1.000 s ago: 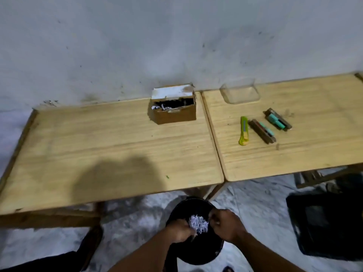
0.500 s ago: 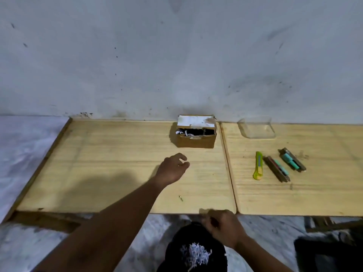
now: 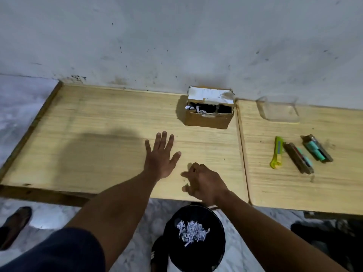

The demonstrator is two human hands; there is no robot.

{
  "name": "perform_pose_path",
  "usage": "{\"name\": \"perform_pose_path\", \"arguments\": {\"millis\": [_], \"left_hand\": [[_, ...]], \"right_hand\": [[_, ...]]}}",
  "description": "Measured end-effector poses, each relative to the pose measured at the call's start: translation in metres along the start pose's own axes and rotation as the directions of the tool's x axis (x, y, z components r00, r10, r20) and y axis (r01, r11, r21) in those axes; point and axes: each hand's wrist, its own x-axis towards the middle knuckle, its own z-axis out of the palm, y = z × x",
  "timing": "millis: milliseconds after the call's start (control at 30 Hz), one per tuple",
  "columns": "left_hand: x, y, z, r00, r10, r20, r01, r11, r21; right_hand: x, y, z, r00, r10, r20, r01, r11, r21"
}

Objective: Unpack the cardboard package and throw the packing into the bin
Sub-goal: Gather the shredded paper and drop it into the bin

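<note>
An open cardboard box (image 3: 209,119) stands against the wall at the back of the left wooden table (image 3: 88,138), its white-taped flap up and a few paper shreds showing inside. A black bin (image 3: 170,230) sits on the floor below the table's front edge, with white shredded paper (image 3: 191,231) in it. My left hand (image 3: 160,157) lies flat on the table with fingers spread, in front of the box. My right hand (image 3: 202,182) hovers near the front edge, fingers curled over a tiny scrap (image 3: 185,182); whether it pinches the scrap is unclear.
On the right table (image 3: 294,183) lie a yellow-green utility knife (image 3: 277,153), two brown holders with teal cells (image 3: 298,160) (image 3: 317,148), and a clear plastic tray (image 3: 279,110) by the wall. A sandal (image 3: 13,226) lies on the floor at left, a dark bag (image 3: 334,238) at right.
Both hands left the bin, leaving the shredded paper inside it. My left hand reached onto the table and opened flat; my right hand rose to the table's front edge.
</note>
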Motion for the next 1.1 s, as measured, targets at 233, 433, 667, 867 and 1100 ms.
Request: {"name": "perform_pose_path", "arguments": {"millis": [233,433,667,867,1100], "left_hand": [[0.000,-0.002,0.001,1.000,0.005,-0.006,-0.005,1.000,-0.023],[-0.002,-0.003,0.006,1.000,-0.004,-0.008,0.004,1.000,-0.002],[-0.001,0.003,-0.005,0.994,-0.029,0.105,0.034,0.998,-0.044],[-0.024,0.027,-0.014,0.970,-0.073,0.233,0.081,0.996,-0.024],[-0.053,0.055,-0.010,0.974,-0.066,0.218,0.076,0.996,-0.036]], "right_hand": [[-0.001,0.004,0.014,0.981,-0.038,-0.192,0.054,0.995,0.083],[-0.003,-0.009,0.023,0.963,-0.035,-0.268,0.026,0.999,-0.037],[-0.039,-0.020,0.011,0.998,-0.004,-0.060,0.010,0.996,0.091],[-0.112,-0.029,0.038,0.995,-0.097,-0.020,0.098,0.994,0.047],[-0.168,-0.015,0.102,0.888,0.182,0.422,-0.255,0.959,0.124]]}}
